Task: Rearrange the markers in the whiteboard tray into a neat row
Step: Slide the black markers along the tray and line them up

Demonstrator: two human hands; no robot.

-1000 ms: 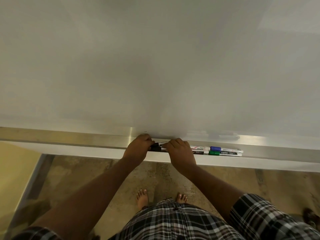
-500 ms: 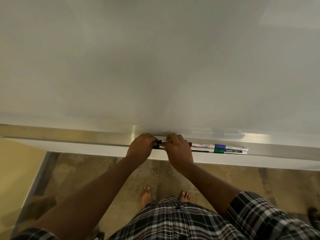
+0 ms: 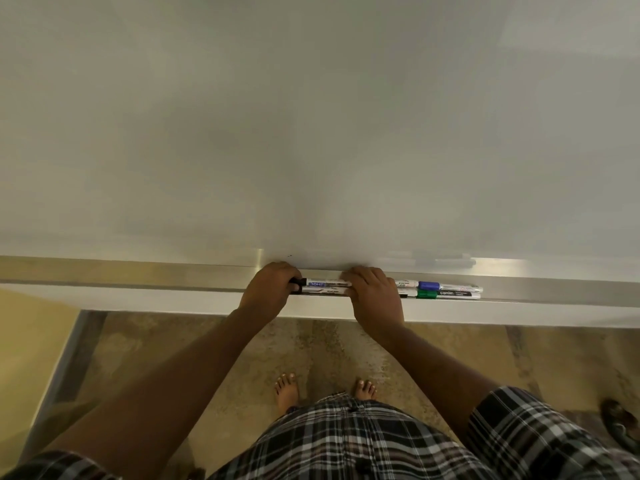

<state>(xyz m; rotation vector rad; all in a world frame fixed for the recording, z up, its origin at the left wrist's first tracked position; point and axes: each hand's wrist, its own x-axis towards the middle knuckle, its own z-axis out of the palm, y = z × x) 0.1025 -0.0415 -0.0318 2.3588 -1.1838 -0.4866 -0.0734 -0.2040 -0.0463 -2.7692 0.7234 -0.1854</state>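
Two white markers, an upper one (image 3: 325, 283) with a black cap and a lower one (image 3: 323, 291), lie side by side in the metal whiteboard tray (image 3: 173, 277). My left hand (image 3: 270, 289) curls over their left ends. My right hand (image 3: 374, 296) curls over their right ends. Just right of that hand a white marker end (image 3: 407, 283) shows, with another below it. Further right lie a blue-capped marker (image 3: 450, 286) and, in front of it, a green-capped marker (image 3: 446, 294). The ends under both hands are hidden.
The whiteboard (image 3: 311, 133) fills the upper view. The tray runs the full width, bare metal to the left of my hands and past the green marker. Below are a mottled floor (image 3: 329, 351), my feet, and a metal frame leg (image 3: 65, 368) at the left.
My hands have drawn apart along the tray, uncovering the barrels of the two markers between them. My right hand now sits against the markers on the right.
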